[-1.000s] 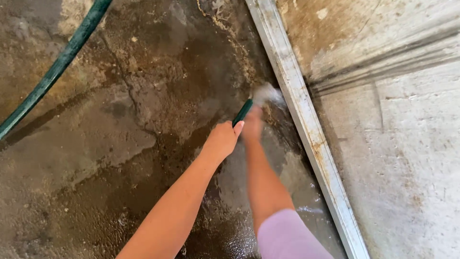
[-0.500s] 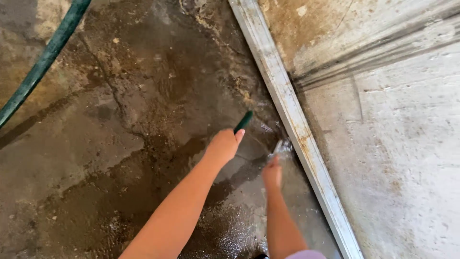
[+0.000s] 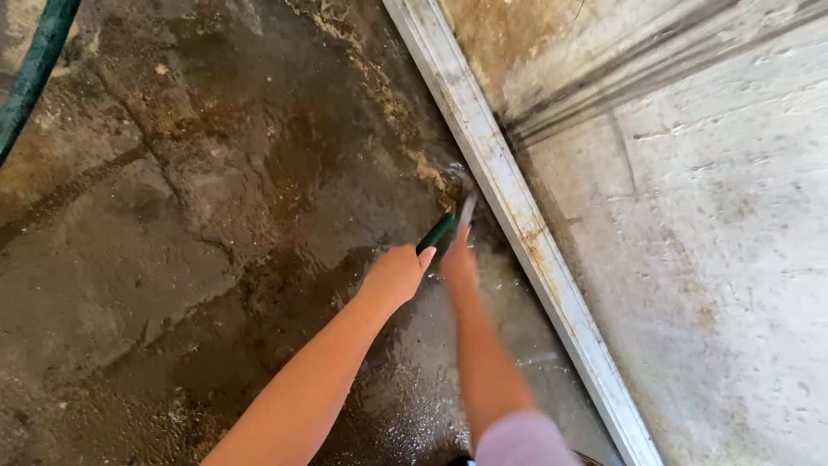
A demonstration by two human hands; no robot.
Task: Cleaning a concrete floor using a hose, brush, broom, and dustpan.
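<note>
1. The left hand (image 3: 397, 274) is curled into a fist around the end of a green hose (image 3: 436, 232), thumb pointing forward along it.
2. The hose end sticks out just past the fingers and points toward the base of a pale metal rail (image 3: 509, 207) that runs across the floor from the top toward the lower right.
3. Another stretch of the same green hose (image 3: 33, 73) lies well apart at the upper left corner.
4. The right hand (image 3: 459, 259) is just beside the left, blurred; it seems to close on a small pale brush (image 3: 467, 210), but I cannot tell how tightly the fingers grip.
5. The brush tip sits near the rail's edge, close to a line of brown dirt (image 3: 427, 168) along it.
6. The concrete floor (image 3: 172, 259) is wet, cracked and dark, shiny with water around both arms.
7. Right of the rail lies a dry, pale slab (image 3: 707, 259) with grey streaks.
8. A lilac sleeve (image 3: 522, 440) covers the right upper arm.
</note>
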